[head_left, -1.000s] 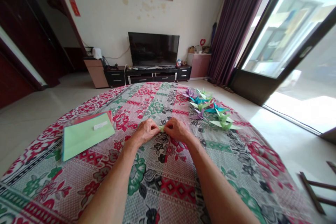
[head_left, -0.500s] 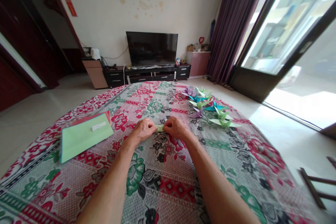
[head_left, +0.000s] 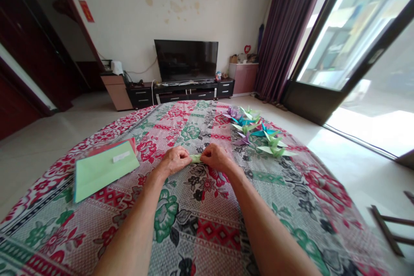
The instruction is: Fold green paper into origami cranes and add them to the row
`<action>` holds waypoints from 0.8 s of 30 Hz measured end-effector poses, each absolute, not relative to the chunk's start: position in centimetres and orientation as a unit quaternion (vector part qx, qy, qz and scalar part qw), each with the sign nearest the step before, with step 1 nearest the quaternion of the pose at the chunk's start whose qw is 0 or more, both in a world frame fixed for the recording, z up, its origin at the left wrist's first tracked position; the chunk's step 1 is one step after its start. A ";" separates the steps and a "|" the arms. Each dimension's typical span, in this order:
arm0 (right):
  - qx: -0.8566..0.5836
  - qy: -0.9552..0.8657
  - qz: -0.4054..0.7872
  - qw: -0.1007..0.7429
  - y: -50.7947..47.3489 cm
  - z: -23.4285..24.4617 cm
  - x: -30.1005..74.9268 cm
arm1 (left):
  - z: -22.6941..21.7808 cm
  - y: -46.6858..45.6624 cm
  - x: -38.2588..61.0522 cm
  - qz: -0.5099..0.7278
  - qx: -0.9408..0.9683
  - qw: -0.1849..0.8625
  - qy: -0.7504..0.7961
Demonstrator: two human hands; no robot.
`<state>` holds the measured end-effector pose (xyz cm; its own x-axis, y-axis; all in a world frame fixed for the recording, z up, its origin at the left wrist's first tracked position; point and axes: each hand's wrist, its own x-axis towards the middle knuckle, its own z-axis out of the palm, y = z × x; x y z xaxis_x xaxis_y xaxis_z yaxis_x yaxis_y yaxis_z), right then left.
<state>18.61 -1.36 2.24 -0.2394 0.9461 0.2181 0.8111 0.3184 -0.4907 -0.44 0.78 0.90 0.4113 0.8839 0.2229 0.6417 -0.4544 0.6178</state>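
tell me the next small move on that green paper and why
Probably press the crease flat against the tablecloth: the left hand and the right hand pinch the small folded green paper from either end, low over the cloth, with only a narrow strip showing between them.

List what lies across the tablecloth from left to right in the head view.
flat stack of coloured paper sheets with a light green top → left hand → small folded light green paper → right hand → cluster of green, blue and purple folded paper cranes
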 end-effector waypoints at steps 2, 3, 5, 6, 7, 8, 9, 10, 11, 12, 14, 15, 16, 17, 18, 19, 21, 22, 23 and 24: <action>-0.569 -0.776 0.138 0.236 -1.4 2.3 18.6 | 0.9 0.8 -0.3 0.262 0.809 0.215 0.481; -0.570 -0.776 0.139 0.232 -1.3 2.3 18.6 | 0.9 0.8 -0.2 0.259 0.808 0.209 0.486; -0.569 -0.777 0.141 0.230 -1.3 2.3 18.5 | 0.9 0.8 -0.1 0.255 0.807 0.199 0.495; -0.568 -0.777 0.143 0.231 -1.3 2.3 18.5 | 1.0 0.8 0.0 0.253 0.806 0.196 0.499; -0.568 -0.776 0.145 0.233 -1.3 2.3 18.5 | 1.0 0.8 0.0 0.250 0.805 0.194 0.502; -0.567 -0.776 0.146 0.234 -1.2 2.3 18.5 | 1.0 0.7 0.1 0.248 0.804 0.194 0.505; -0.567 -0.775 0.148 0.236 -1.2 2.2 18.5 | 1.1 0.7 0.1 0.247 0.803 0.192 0.507; -0.567 -0.774 0.150 0.238 -1.2 2.2 18.6 | 1.1 0.7 0.1 0.246 0.804 0.190 0.507; -0.568 -0.772 0.151 0.241 -1.2 2.1 18.6 | 1.1 0.7 0.1 0.247 0.805 0.186 0.506; -0.568 -0.771 0.153 0.243 -1.2 2.1 18.6 | 1.1 0.7 0.1 0.248 0.807 0.183 0.503; -0.567 -0.769 0.157 0.249 -1.2 2.0 18.6 | 1.0 0.7 0.1 0.250 0.812 0.177 0.497; -0.565 -0.770 0.159 0.250 -1.1 2.0 18.6 | 1.0 0.7 0.1 0.251 0.814 0.176 0.494; -0.563 -0.771 0.160 0.251 -1.1 1.9 18.7 | 1.0 0.6 0.1 0.253 0.814 0.177 0.492; -0.562 -0.771 0.163 0.251 -1.1 1.9 18.7 | 1.0 0.6 0.1 0.257 0.812 0.177 0.493; -0.561 -0.771 0.165 0.252 -1.1 1.8 18.7 | 1.0 0.5 0.1 0.262 0.810 0.178 0.494; -0.561 -0.770 0.166 0.255 -1.1 1.8 18.7 | 0.9 0.4 0.1 0.268 0.807 0.180 0.494; -0.559 -0.770 0.167 0.260 -1.1 1.7 18.7 | 0.9 0.2 0.2 0.279 0.804 0.192 0.488; -0.558 -0.770 0.167 0.262 -1.1 1.7 18.7 | 0.8 0.2 0.2 0.282 0.805 0.199 0.481; -0.557 -0.770 0.167 0.262 -1.1 1.6 18.7 | 0.7 0.2 0.2 0.285 0.807 0.207 0.473; -0.557 -0.770 0.168 0.262 -1.1 1.6 18.8 | 0.5 0.1 0.2 0.288 0.809 0.213 0.466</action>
